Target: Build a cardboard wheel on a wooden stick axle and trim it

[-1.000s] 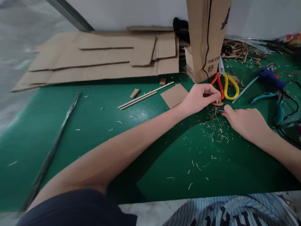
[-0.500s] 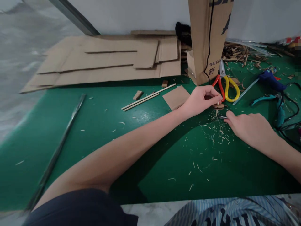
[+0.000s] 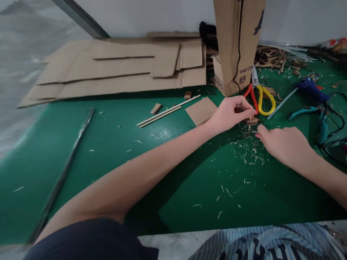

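Observation:
My left hand (image 3: pixel 234 112) pinches the top of a thin wooden stick that passes through a small round cardboard piece (image 3: pixel 252 121). The stick's lower tip points down at the green table. Just right of that tip, my right hand (image 3: pixel 282 142) is closed on a small metal blade (image 3: pixel 254 132), its handle hidden in the fist. Thin pale shavings (image 3: pixel 253 151) lie scattered below both hands. Behind my left hand are scissors (image 3: pixel 262 101) with one red and one yellow handle.
A tall cardboard box (image 3: pixel 234 47) stands behind the hands. Flat cardboard sheets (image 3: pixel 108 68) lie at the back left, with thin sticks (image 3: pixel 159 117) and a cardboard square (image 3: pixel 202 110) nearer. A blue glue gun (image 3: pixel 311 89) and teal pliers (image 3: pixel 322 126) are at right.
My right hand with the blade has shifted slightly up and left, close to the stick's lower tip. The cardboard piece has tilted or turned a little. The whole view has shifted slightly.

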The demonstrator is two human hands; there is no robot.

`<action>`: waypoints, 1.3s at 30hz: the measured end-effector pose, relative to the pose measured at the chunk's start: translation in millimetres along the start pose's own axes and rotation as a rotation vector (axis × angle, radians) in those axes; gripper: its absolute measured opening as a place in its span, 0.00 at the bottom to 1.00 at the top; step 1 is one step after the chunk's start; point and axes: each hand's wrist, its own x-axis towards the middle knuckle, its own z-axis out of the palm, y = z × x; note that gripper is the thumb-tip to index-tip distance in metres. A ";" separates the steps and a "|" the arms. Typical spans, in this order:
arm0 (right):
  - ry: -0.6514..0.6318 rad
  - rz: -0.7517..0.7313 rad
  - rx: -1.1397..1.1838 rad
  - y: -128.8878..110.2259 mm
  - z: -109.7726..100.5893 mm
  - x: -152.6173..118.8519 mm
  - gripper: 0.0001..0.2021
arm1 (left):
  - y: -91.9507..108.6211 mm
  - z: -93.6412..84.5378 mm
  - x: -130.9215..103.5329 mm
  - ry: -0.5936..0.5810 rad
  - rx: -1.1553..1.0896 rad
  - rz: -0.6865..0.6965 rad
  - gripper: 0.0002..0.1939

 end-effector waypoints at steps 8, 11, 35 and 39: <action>-0.080 -0.020 0.027 0.2 -3.5 -2.2 0.19 | 4.7 -0.7 -1.4 -0.005 0.018 -0.026 0.08; -0.089 -0.028 0.022 5.0 -3.8 -3.8 0.21 | 7.4 -0.8 -2.0 -0.016 0.001 -0.023 0.07; -0.015 0.032 0.078 2.3 4.0 6.6 0.23 | 5.8 -0.9 -2.0 -0.047 -0.013 -0.031 0.07; -0.028 0.030 0.073 1.4 2.1 5.6 0.22 | 6.9 -1.3 -2.0 -0.049 -0.002 -0.029 0.08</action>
